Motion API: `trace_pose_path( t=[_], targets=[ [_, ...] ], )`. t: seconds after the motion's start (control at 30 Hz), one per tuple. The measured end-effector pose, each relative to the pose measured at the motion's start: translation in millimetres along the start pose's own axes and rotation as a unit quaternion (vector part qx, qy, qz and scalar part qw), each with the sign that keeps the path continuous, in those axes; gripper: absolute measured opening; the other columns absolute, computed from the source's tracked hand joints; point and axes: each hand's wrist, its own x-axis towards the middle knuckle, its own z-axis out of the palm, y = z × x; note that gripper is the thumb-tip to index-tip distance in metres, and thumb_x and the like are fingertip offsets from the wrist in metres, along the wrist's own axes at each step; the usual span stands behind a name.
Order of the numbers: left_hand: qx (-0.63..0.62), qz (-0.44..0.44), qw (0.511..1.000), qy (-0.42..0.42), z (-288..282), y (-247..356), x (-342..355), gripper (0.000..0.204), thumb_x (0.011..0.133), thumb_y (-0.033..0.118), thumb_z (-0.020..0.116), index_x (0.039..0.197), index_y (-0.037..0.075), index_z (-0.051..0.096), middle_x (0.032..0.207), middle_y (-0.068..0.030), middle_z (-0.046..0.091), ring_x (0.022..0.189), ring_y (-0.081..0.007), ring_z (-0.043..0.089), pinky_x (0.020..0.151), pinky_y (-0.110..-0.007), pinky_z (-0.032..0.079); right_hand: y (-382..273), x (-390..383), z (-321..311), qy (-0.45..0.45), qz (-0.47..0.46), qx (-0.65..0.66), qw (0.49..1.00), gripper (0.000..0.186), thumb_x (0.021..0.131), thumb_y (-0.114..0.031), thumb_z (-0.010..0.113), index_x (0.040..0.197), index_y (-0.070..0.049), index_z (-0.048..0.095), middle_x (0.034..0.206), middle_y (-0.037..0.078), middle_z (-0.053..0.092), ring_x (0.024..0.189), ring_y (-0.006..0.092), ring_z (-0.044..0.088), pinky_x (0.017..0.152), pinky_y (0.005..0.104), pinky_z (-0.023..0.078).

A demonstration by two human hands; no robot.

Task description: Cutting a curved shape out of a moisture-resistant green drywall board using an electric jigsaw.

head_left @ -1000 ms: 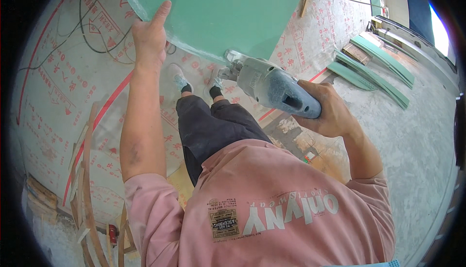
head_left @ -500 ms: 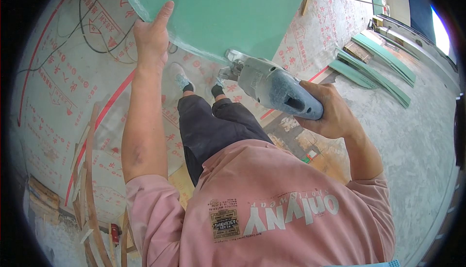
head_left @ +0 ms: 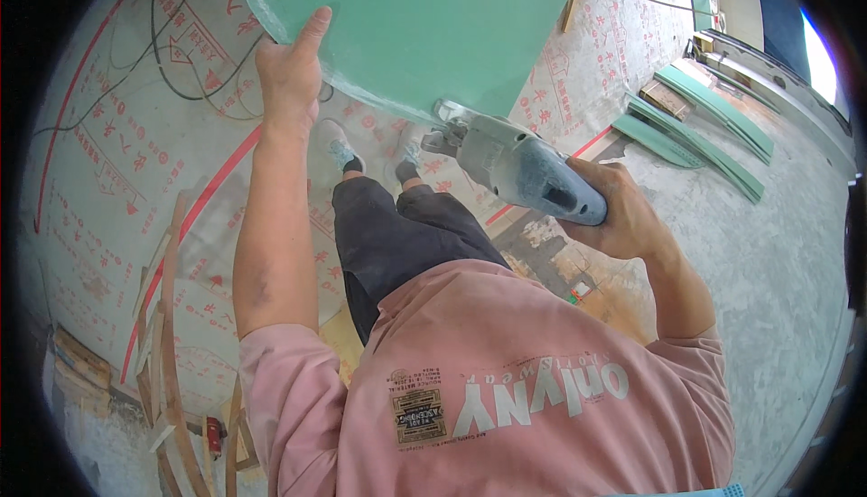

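A large green plasterboard panel [head_left: 424,32] with a curved, white-dusted cut edge fills the top of the view. My left hand [head_left: 293,73] grips that edge at the left, thumb lying on the top face and fingers hidden beneath. In my right hand [head_left: 623,208] is a dusty blue-grey jigsaw [head_left: 528,165], held by the rear of its body. The metal foot of the saw touches the curved edge near the panel's lower corner. Its blade cannot be made out.
Curved green board strips [head_left: 700,131] lie on the floor at right. A dark cable [head_left: 158,55] loops over the printed floor covering at left. Thin wooden strips [head_left: 167,334] stand at lower left, close to a small red object [head_left: 213,436]. My feet are under the panel.
The panel, my left hand and the jigsaw in my right hand have all shifted slightly to the right and toward me. Both grips stay the same.
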Motion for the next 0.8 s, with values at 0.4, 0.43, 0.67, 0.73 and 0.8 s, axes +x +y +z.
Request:
trace_pose_path(
  t=[0.4, 0.43, 0.67, 0.73, 0.8],
  targets=[
    [-0.011, 0.000, 1.000, -0.002, -2.7, -7.9, 6.9, 0.047, 0.090, 0.023, 0.085, 0.123, -0.005, 0.067, 0.112, -0.0073, 0.070, 0.096, -0.0154, 0.061, 0.085, -0.031, 0.048, -0.5, -1.6, 2.2, 0.012, 0.002, -0.002, 1.000, 0.032, 0.072, -0.011, 0.075, 0.101, 0.000, 0.066, 0.076, 0.018, 0.063, 0.068, 0.0381, 0.062, 0.068, 0.0410, 0.050],
    [-0.017, -0.003, 1.000, -0.001, -1.3, -8.2, 6.5, 0.046, 0.090, 0.023, 0.085, 0.122, -0.005, 0.067, 0.111, -0.0071, 0.069, 0.094, -0.0146, 0.061, 0.082, -0.030, 0.048, -0.8, -2.0, 3.7, 0.022, 0.000, 0.004, 1.000, 0.031, 0.072, -0.011, 0.075, 0.099, 0.000, 0.065, 0.075, 0.018, 0.063, 0.067, 0.0385, 0.061, 0.067, 0.0411, 0.050],
    [0.005, -0.025, 1.000, 0.014, 0.4, -5.2, 1.6, 0.044, 0.090, 0.021, 0.084, 0.122, -0.005, 0.067, 0.110, -0.0068, 0.069, 0.089, -0.0129, 0.061, 0.075, -0.028, 0.048, -5.3, -2.1, 6.8, 0.037, 0.003, 0.044, 0.998, 0.031, 0.072, -0.011, 0.074, 0.099, 0.000, 0.065, 0.074, 0.019, 0.062, 0.066, 0.0388, 0.061, 0.067, 0.0409, 0.051],
    [0.005, -0.007, 1.000, 0.012, 2.9, -4.8, 1.4, 0.045, 0.090, 0.022, 0.084, 0.122, -0.005, 0.067, 0.111, -0.0068, 0.069, 0.090, -0.0130, 0.061, 0.075, -0.028, 0.048, -4.7, -1.5, 6.7, 0.037, -0.002, 0.037, 0.999, 0.031, 0.072, -0.011, 0.074, 0.099, 0.000, 0.065, 0.075, 0.019, 0.062, 0.066, 0.0388, 0.060, 0.066, 0.0407, 0.051],
    [0.004, 0.010, 1.000, 0.011, 5.6, -4.7, 0.4, 0.045, 0.091, 0.022, 0.084, 0.123, -0.005, 0.067, 0.111, -0.0068, 0.069, 0.090, -0.0130, 0.061, 0.076, -0.029, 0.049, -5.0, -0.7, 6.5, 0.036, -0.007, 0.030, 0.999, 0.032, 0.071, -0.011, 0.075, 0.100, 0.000, 0.065, 0.075, 0.019, 0.062, 0.066, 0.0388, 0.060, 0.066, 0.0405, 0.051]
  ],
)
